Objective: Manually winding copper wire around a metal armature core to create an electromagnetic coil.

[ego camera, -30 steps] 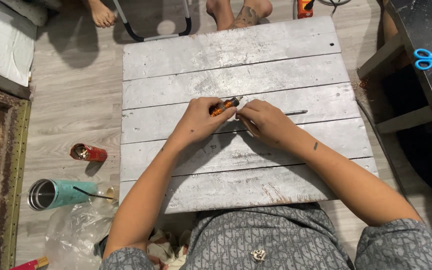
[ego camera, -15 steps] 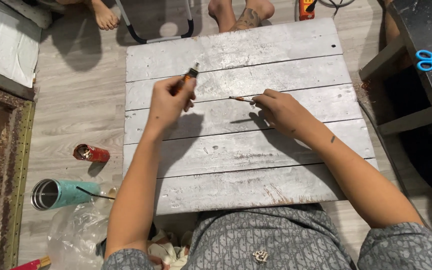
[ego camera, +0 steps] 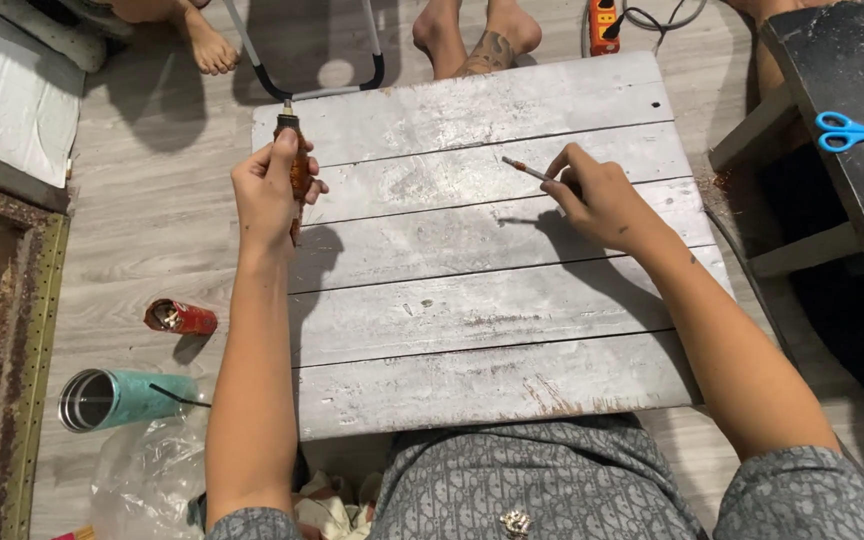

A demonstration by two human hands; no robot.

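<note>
Overhead view of a whitewashed plank table point(ego camera: 472, 290) made of 5 boards. Left hand point(ego camera: 270, 190) closed around an orange-handled tool point(ego camera: 297, 170), held upright over the table's far left corner, dark tip pointing away. Right hand point(ego camera: 602, 200) raised above the 2nd board, fingers pinched on a thin rod point(ego camera: 524, 169) with a reddish tip, angled up and to the left. Both hands well apart; shadows of each cast on the boards below. On the floor to the left: a small red can point(ego camera: 180, 318) lying on its side, a teal metal tumbler point(ego camera: 117, 398) also on its side, and a clear plastic bag point(ego camera: 147, 475) just beside it. Blue-handled scissors point(ego camera: 842, 130) on a dark bench point(ego camera: 852, 150) at right. 2 pairs of bare feet point(ego camera: 472, 40) beyond the far edge of the table.
</note>
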